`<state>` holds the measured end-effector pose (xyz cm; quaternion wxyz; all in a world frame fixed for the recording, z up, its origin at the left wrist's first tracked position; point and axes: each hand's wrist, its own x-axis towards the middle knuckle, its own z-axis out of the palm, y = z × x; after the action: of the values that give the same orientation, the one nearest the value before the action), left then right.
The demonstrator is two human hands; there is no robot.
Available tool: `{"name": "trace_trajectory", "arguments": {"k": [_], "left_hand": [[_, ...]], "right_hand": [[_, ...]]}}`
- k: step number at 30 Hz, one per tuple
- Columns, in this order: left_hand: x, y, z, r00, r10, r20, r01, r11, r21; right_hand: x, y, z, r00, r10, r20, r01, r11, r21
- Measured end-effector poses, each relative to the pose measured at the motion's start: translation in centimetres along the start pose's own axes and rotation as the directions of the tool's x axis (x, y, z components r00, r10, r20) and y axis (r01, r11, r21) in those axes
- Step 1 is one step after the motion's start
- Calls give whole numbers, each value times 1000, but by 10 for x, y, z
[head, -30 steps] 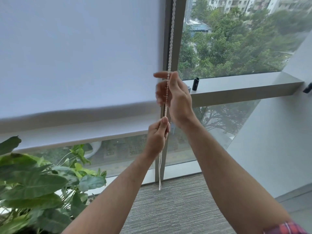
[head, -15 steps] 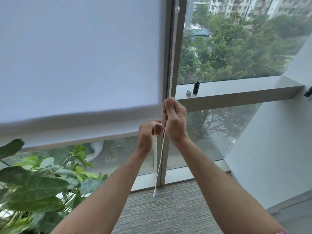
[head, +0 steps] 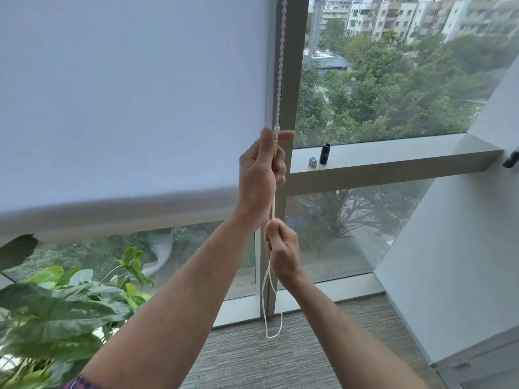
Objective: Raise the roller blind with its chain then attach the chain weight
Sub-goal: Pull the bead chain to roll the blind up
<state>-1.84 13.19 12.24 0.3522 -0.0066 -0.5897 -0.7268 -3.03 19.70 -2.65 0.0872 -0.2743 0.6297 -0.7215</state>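
The white roller blind (head: pixel 126 94) covers the left pane, and its bottom bar (head: pixel 112 214) hangs a little below the sill's height. The white bead chain (head: pixel 280 66) runs down the mullion, its loop (head: pixel 271 327) ending just above the floor. My left hand (head: pixel 259 175) is closed around the chain at sill height, thumb and forefinger pinching it on top. Just below, my right hand (head: pixel 282 254) grips the same chain in a fist. A black cylindrical chain weight (head: pixel 325 154) stands on the sill (head: pixel 393 161), beside a small silver clip (head: pixel 312 162).
A large leafy plant (head: pixel 56 304) fills the lower left, close to my left forearm. A white slanted wall (head: pixel 449 248) closes off the right side. Grey carpet (head: pixel 252 360) lies below the window. A dark fitting (head: pixel 511 161) sits at the sill's right end.
My right hand has pulled the chain down from above the left hand to below it. My left hand has let go low down and taken hold higher up.
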Motion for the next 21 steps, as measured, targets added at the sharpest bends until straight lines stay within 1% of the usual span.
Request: {"name": "trace_trajectory", "arguments": {"k": [2, 4, 8, 9, 11, 13, 15, 18, 21], "left_hand": [[-2, -4, 0, 999, 13, -46, -12, 999, 32], [-10, -13, -1, 997, 58, -46, -55, 996, 74], [-14, -20, -1, 996, 56, -76, -48, 993, 108], [-12, -20, -1, 994, 63, -88, -51, 990, 130], [-10, -21, -4, 990, 106, -96, -87, 979, 182], [-13, -23, -5, 983, 155, -98, -131, 968, 214], [-16, -27, -4, 985, 150, -87, -128, 967, 220], [-24, -41, -4, 994, 87, -74, -72, 980, 187], [-36, -57, -13, 995, 73, -66, -57, 974, 217]], "right_hand": [[-11, 12, -4, 999, 32, 20, -31, 999, -35], [-17, 20, -7, 997, 66, 43, -64, 997, -50], [-11, 18, -14, 983, 136, 123, -141, 990, 28], [-10, 16, -16, 979, 137, 148, -140, 990, 10], [-3, 9, -20, 974, 155, 165, -143, 986, -81], [8, -5, -23, 974, 180, 134, -167, 980, -103], [24, -30, -23, 985, 144, 94, -141, 989, -38], [48, -76, -18, 998, 31, 61, -36, 995, 98], [65, -121, -12, 992, -84, 93, 60, 971, 233]]}}
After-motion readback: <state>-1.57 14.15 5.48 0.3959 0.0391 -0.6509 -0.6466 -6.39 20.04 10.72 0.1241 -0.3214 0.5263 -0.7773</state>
